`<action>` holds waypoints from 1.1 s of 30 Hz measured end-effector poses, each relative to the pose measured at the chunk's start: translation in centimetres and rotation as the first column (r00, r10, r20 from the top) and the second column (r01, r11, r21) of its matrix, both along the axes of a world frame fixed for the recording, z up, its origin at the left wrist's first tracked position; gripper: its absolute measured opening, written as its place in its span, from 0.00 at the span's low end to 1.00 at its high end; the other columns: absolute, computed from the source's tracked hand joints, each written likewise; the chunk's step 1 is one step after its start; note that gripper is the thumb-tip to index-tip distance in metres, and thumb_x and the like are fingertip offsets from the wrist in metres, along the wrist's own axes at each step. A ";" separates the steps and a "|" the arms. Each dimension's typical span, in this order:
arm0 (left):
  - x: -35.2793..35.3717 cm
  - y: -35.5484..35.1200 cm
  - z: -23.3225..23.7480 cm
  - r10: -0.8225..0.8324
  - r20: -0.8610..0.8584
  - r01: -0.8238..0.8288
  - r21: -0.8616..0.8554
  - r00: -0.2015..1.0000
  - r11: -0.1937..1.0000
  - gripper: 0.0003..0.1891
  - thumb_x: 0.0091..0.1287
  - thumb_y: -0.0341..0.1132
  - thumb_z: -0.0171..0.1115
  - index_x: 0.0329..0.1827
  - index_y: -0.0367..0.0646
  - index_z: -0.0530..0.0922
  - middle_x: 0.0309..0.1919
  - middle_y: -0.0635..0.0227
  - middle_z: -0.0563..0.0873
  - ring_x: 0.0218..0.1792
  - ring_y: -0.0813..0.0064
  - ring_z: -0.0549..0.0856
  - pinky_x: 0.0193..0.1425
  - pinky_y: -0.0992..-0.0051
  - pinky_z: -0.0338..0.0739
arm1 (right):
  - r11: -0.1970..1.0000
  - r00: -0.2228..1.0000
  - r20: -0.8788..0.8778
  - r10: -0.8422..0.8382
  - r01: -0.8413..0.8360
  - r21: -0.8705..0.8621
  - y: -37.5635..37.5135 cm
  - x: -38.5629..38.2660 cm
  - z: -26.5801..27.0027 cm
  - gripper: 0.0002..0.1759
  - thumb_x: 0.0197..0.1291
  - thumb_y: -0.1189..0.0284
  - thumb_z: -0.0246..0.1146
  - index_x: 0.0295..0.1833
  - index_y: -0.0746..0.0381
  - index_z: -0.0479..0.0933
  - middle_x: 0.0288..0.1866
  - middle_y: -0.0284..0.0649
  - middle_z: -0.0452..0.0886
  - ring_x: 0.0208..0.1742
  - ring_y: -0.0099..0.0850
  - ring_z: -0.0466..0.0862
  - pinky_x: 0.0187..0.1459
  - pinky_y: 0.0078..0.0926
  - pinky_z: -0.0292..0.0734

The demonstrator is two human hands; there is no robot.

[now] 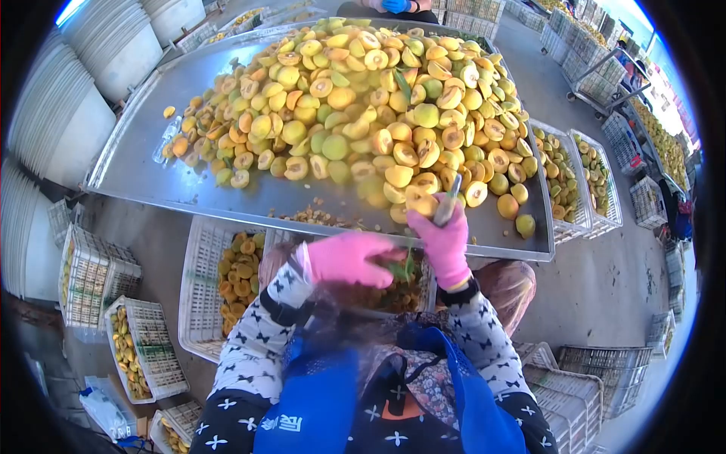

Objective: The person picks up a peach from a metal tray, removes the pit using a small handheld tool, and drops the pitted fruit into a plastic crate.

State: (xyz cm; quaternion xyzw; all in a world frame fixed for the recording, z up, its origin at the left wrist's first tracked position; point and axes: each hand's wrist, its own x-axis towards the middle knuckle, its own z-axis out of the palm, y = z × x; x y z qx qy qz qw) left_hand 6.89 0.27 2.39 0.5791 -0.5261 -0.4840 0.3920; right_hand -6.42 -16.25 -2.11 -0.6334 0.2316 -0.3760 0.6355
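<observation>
My right hand (443,238), in a pink glove, is closed around a small knife (449,200) that points up and away over the metal table's near edge. A halved yellow peach (422,201) lies right beside its fingers. My left hand (349,259), also gloved in pink and blurred by motion, reaches across above my lap with thumb and fingers apart. Green leaves (404,266) show at its fingertips, between the two hands. Ahead is a big heap of peaches (333,106), many cut in half with brown centres showing.
The steel table (140,170) has a raised rim and bears a clear bottle (166,140) on its left. Below it stands a white crate (198,291) of peach halves. More filled crates (578,216) stand at right. Across the table sits a person with blue gloves (395,6).
</observation>
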 end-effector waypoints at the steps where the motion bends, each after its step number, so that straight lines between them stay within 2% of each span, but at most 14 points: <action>1: 0.1 0.5 -0.5 -0.092 0.431 0.051 0.106 0.898 0.993 0.32 0.67 0.41 0.71 0.70 0.35 0.72 0.58 0.59 0.81 0.57 0.71 0.81 0.67 0.67 0.74 | 0.982 0.991 -0.125 -0.046 0.022 -0.187 0.0 -0.7 0.5 0.23 0.52 0.80 0.76 0.52 0.62 0.74 0.41 0.39 0.84 0.36 0.29 0.85 0.38 0.26 0.82; 3: -0.7 0.7 -2.7 0.302 -0.210 -0.241 0.275 0.930 0.931 0.35 0.66 0.43 0.70 0.73 0.37 0.69 0.63 0.59 0.80 0.61 0.67 0.80 0.67 0.71 0.74 | 0.769 0.992 0.015 -0.124 0.105 -0.631 0.6 -1.4 2.0 0.22 0.53 0.76 0.75 0.52 0.61 0.75 0.46 0.42 0.84 0.37 0.37 0.86 0.39 0.32 0.83; 6: -2.8 -0.4 -2.8 0.149 -0.919 -0.341 0.017 0.364 0.940 0.32 0.69 0.41 0.68 0.72 0.37 0.69 0.62 0.60 0.81 0.59 0.65 0.82 0.66 0.71 0.74 | 0.523 0.998 0.060 -0.010 0.057 -0.850 2.0 -1.8 1.6 0.22 0.52 0.74 0.73 0.52 0.60 0.75 0.52 0.45 0.83 0.43 0.45 0.86 0.42 0.37 0.83; 8: -4.2 -0.3 -2.6 0.406 -0.368 -0.535 -0.383 0.836 0.753 0.29 0.73 0.44 0.62 0.71 0.38 0.69 0.60 0.61 0.82 0.58 0.65 0.82 0.63 0.70 0.76 | 0.426 0.991 -0.053 0.120 -0.100 -0.899 2.9 -1.6 2.0 0.21 0.53 0.72 0.72 0.53 0.60 0.76 0.55 0.48 0.82 0.52 0.49 0.84 0.46 0.41 0.82; 9: -4.9 -0.4 -2.7 0.567 0.002 -0.456 -0.593 0.823 0.663 0.28 0.75 0.46 0.59 0.71 0.38 0.69 0.58 0.62 0.82 0.57 0.65 0.82 0.62 0.70 0.77 | 0.472 0.985 -0.072 0.158 -0.139 -0.871 3.3 -1.8 2.9 0.21 0.54 0.72 0.72 0.53 0.60 0.76 0.55 0.48 0.81 0.53 0.49 0.84 0.46 0.41 0.82; 10: -5.1 -0.5 -3.8 0.682 0.047 -0.469 -0.692 0.730 0.549 0.25 0.77 0.46 0.55 0.70 0.40 0.69 0.56 0.64 0.83 0.56 0.66 0.83 0.59 0.66 0.78 | 0.514 0.977 -0.086 0.195 -0.177 -0.840 3.6 -1.9 3.9 0.22 0.54 0.72 0.72 0.54 0.60 0.76 0.56 0.48 0.81 0.54 0.49 0.83 0.46 0.41 0.82; 12: -5.3 -0.7 -4.6 0.410 -0.571 -0.697 -0.494 0.711 0.520 0.25 0.77 0.47 0.55 0.70 0.41 0.68 0.55 0.63 0.82 0.55 0.66 0.83 0.57 0.65 0.79 | 0.655 0.988 -0.109 0.105 -0.151 -0.740 3.9 -2.8 3.7 0.23 0.56 0.71 0.72 0.57 0.61 0.75 0.55 0.49 0.81 0.54 0.49 0.83 0.46 0.40 0.82; 14: -3.8 -0.1 -4.1 0.172 -0.860 -0.690 -0.250 0.481 0.679 0.27 0.77 0.49 0.54 0.71 0.40 0.67 0.54 0.61 0.82 0.54 0.67 0.84 0.56 0.62 0.80 | 0.807 0.957 -0.257 0.137 -0.258 -0.531 3.2 -3.9 4.0 0.23 0.57 0.69 0.73 0.55 0.63 0.75 0.48 0.50 0.82 0.46 0.50 0.84 0.45 0.39 0.81; 16: -3.7 0.3 -2.3 0.497 -0.483 -0.685 -0.382 0.721 0.621 0.29 0.78 0.53 0.50 0.72 0.40 0.66 0.54 0.60 0.82 0.55 0.67 0.83 0.57 0.63 0.79 | 0.805 0.932 -0.319 0.171 -0.319 -0.501 3.3 -4.3 4.4 0.22 0.59 0.68 0.73 0.54 0.63 0.75 0.44 0.50 0.82 0.41 0.50 0.84 0.42 0.40 0.80; 18: -3.8 0.2 -1.7 0.497 -0.532 -0.709 -0.329 0.685 0.624 0.27 0.75 0.46 0.54 0.70 0.38 0.68 0.55 0.59 0.82 0.55 0.66 0.83 0.58 0.65 0.79 | 0.711 0.924 -0.372 0.094 -0.323 -0.624 3.4 -4.5 4.0 0.21 0.60 0.66 0.72 0.54 0.62 0.75 0.41 0.51 0.82 0.38 0.50 0.84 0.40 0.42 0.80; 20: -3.8 0.1 -2.1 0.196 -0.933 -0.693 -0.073 0.301 0.717 0.24 0.68 0.28 0.67 0.65 0.34 0.72 0.57 0.58 0.82 0.55 0.66 0.84 0.59 0.67 0.80 | 0.637 0.890 -0.451 0.067 -0.386 -0.668 3.6 -4.3 4.5 0.20 0.61 0.65 0.71 0.53 0.61 0.74 0.40 0.50 0.81 0.37 0.50 0.84 0.38 0.44 0.80; 22: -4.5 0.1 -1.5 0.435 -0.630 -0.728 -0.329 0.643 0.601 0.22 0.67 0.25 0.67 0.63 0.33 0.73 0.57 0.57 0.82 0.54 0.65 0.84 0.59 0.67 0.81 | 0.562 0.867 -0.498 0.018 -0.421 -0.712 3.7 -4.0 4.3 0.19 0.62 0.61 0.69 0.51 0.59 0.74 0.38 0.48 0.81 0.35 0.49 0.84 0.34 0.46 0.79; 24: -5.0 0.2 -1.6 0.567 -0.417 -0.704 -0.435 0.710 0.561 0.20 0.69 0.26 0.64 0.62 0.34 0.73 0.56 0.56 0.82 0.54 0.64 0.85 0.60 0.67 0.81 | 0.543 0.861 -0.508 -0.023 -0.416 -0.730 4.1 -3.9 4.3 0.18 0.62 0.60 0.68 0.50 0.58 0.74 0.38 0.47 0.80 0.34 0.48 0.84 0.34 0.45 0.79; 33: -5.5 -0.1 -2.0 0.465 -0.812 -0.797 0.000 0.353 0.604 0.14 0.75 0.34 0.57 0.59 0.37 0.74 0.50 0.58 0.84 0.50 0.67 0.85 0.51 0.69 0.83 | 0.523 0.810 -0.587 -0.002 -0.500 -0.691 5.3 -4.7 2.5 0.14 0.61 0.67 0.66 0.47 0.61 0.72 0.36 0.47 0.78 0.33 0.50 0.82 0.33 0.45 0.77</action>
